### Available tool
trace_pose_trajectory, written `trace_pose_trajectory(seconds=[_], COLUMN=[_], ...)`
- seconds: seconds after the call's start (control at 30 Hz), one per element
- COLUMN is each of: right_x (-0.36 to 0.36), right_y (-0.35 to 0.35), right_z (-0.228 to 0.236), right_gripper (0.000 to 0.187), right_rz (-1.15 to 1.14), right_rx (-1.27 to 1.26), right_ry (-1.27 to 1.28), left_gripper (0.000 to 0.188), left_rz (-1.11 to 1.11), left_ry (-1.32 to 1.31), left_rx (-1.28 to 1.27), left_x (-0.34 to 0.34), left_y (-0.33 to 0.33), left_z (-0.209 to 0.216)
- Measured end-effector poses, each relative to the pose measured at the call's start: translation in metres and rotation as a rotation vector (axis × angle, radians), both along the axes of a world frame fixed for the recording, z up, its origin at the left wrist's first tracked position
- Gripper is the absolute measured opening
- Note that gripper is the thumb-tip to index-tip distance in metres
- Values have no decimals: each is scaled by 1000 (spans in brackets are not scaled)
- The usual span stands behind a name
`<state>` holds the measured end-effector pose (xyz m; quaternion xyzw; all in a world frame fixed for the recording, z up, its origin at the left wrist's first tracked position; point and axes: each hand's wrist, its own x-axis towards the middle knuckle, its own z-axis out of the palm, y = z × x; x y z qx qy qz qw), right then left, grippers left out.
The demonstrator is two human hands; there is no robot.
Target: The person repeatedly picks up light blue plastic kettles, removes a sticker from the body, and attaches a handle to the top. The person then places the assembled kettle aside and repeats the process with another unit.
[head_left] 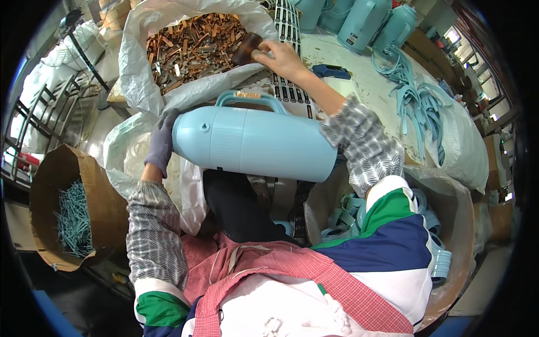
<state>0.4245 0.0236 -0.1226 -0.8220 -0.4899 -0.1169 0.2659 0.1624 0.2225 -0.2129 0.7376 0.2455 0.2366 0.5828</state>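
A light blue thermos flask casing [269, 140] lies sideways in front of me, its handle [251, 96] on the far side with a brownish patch on the grip. My left hand [163, 140], in a grey glove, is closed around its narrower left end. Bare and reaching over the casing, my right hand [281, 59] grips a dark brown cylinder [246, 49] that looks like a mallet head. That cylinder is at the right edge of a white sack [135, 50] full of small copper-coloured metal pieces [191, 48]. My right fingers hide part of it.
Several finished-looking blue flasks [362, 25] stand at the back right. Blue straps [407, 95] hang over the table [359, 106] beside a blue tool [331, 71]. A cardboard drum [104, 196] of thin blue sticks is at left; a lined bin [457, 224] of blue rings is at right.
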Motion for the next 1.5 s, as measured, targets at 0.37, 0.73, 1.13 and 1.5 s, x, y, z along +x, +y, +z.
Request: trace_pose_trajectory(seconds=[0.37,0.73,1.13,1.5], right_x=[-36,-35,-69,-166], right_y=[-38,-74,-346,-504], right_z=[22,-23,-83,-265], right_gripper=[35,53,27,59], right_rz=[128,137,-185,-586], right_rx=[-71,-462,-123,-746], right_ry=[12,-94,598,26], left_gripper=[34,47,55,52], left_rz=[-83,-118,-84,-75], left_ry=[269,146,298,143], left_rx=[243,41,-207,-495], left_x=[5,5,2,-77], left_y=[29,59,32,63], left_z=[-8,-39,-10,-72])
